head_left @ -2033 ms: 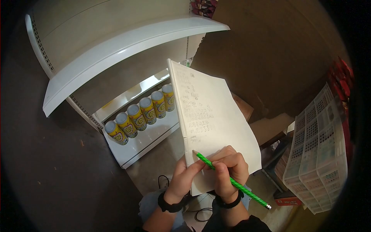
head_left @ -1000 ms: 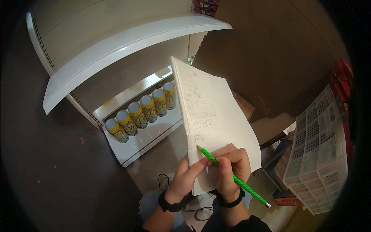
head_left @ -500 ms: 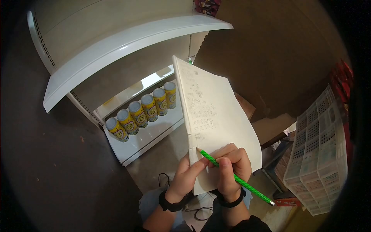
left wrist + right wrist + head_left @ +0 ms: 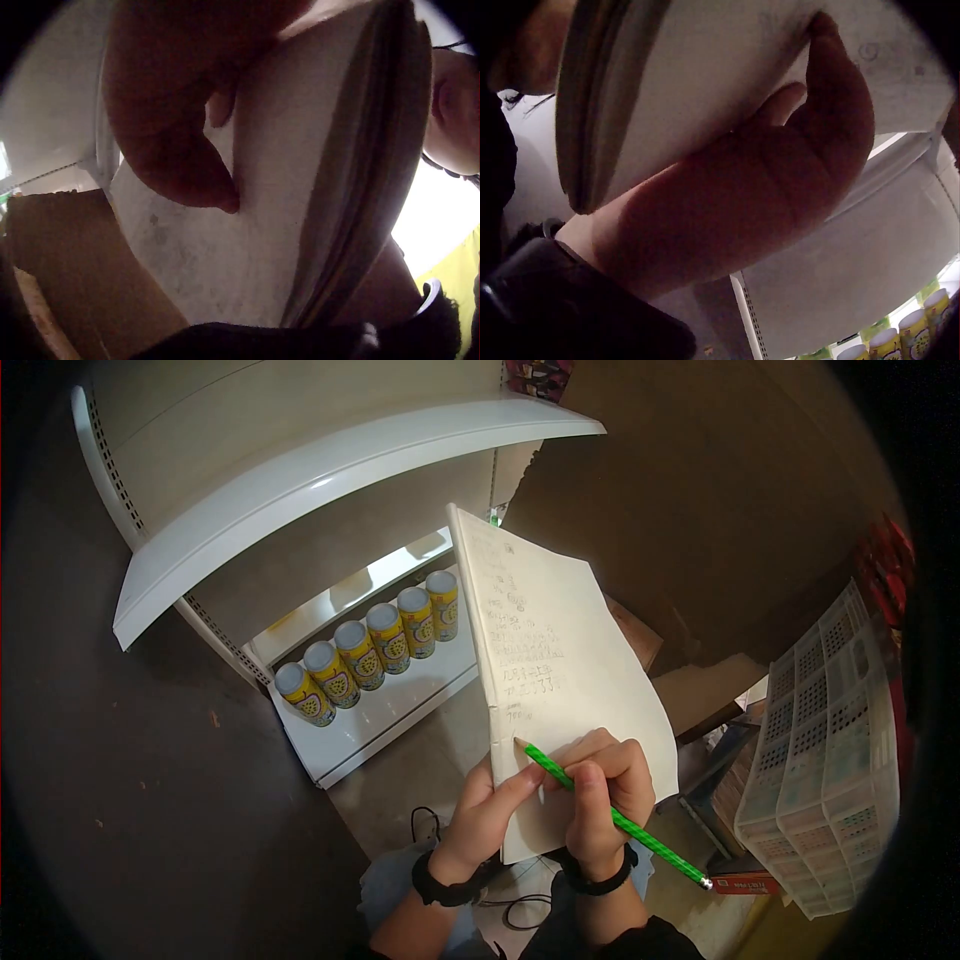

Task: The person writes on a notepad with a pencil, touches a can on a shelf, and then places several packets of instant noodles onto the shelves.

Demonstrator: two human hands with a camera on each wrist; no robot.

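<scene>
Near: the left hand [image 4: 474, 828] grips the notebook [image 4: 590, 660] at its near left part, thumb on the page. The right hand [image 4: 612, 800] pinches the pencil [image 4: 655, 847], eraser end to the near right. Over the last half second the tip has shifted slightly right; both grips are unchanged. The tip is at the page, just beyond the thumb and on the near side of the handwritten lines; contact cannot be confirmed. Judgement: writing is in progress. Far left: six cans [image 4: 387, 640] stand in a row on the shelf [image 4: 400, 693].
</scene>
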